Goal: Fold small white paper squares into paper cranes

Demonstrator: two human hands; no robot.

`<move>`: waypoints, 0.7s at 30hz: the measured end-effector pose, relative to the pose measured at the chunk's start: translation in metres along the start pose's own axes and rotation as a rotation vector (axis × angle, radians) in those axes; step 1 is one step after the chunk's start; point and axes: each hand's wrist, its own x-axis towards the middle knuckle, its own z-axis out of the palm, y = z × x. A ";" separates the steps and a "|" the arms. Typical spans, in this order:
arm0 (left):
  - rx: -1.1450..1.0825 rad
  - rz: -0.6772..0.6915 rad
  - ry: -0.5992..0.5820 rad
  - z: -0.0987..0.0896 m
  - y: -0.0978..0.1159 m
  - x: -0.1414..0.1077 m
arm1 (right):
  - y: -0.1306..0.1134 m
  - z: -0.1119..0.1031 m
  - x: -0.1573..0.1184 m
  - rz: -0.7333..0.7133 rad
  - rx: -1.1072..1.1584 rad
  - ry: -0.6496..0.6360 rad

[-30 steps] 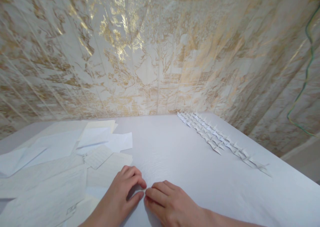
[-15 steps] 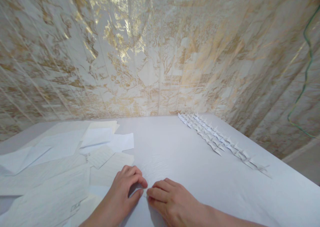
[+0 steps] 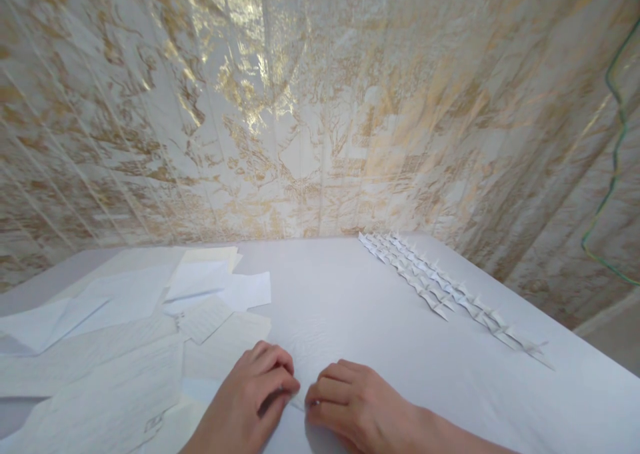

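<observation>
The wall covering (image 3: 310,121) is patterned in gold and brown over whitish grey. The desk (image 3: 320,287) is plain pale lavender-white; the loose papers (image 3: 115,374) are white and cream, some with faint grey lines. The cord (image 3: 614,161) shows green and yellow.

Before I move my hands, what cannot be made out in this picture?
Small pale piece: head view, mostly hidden by left hand and right hand.
Written sheets: head view, writing too faint.
Farthest folded papers: head view, too small to count.
Green cord: head view, both ends cut off by right edge.
</observation>
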 end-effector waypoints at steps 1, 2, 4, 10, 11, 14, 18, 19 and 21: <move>0.026 0.048 -0.013 0.000 0.000 -0.001 | 0.000 0.004 0.001 0.013 -0.023 0.016; 0.062 0.092 -0.024 0.000 -0.001 -0.003 | -0.001 0.008 0.002 0.026 -0.049 0.028; 0.163 0.153 -0.034 0.001 -0.002 -0.004 | -0.002 0.012 0.002 0.044 -0.092 0.038; 0.228 0.270 0.040 0.005 -0.009 -0.003 | -0.001 0.005 -0.003 0.078 0.069 0.052; 0.189 0.278 0.073 0.006 -0.010 -0.003 | -0.001 0.004 -0.003 0.104 0.113 0.065; 0.120 0.274 0.128 0.007 -0.012 -0.003 | -0.003 0.005 0.003 0.192 0.129 0.073; 0.100 0.215 0.090 0.000 -0.009 0.000 | -0.005 0.012 0.016 0.262 -0.053 0.032; 0.078 0.188 0.079 -0.002 -0.008 0.002 | -0.004 0.013 0.018 0.272 -0.085 0.030; 0.006 0.122 0.070 -0.005 -0.005 0.004 | -0.001 0.013 0.021 0.299 -0.098 0.037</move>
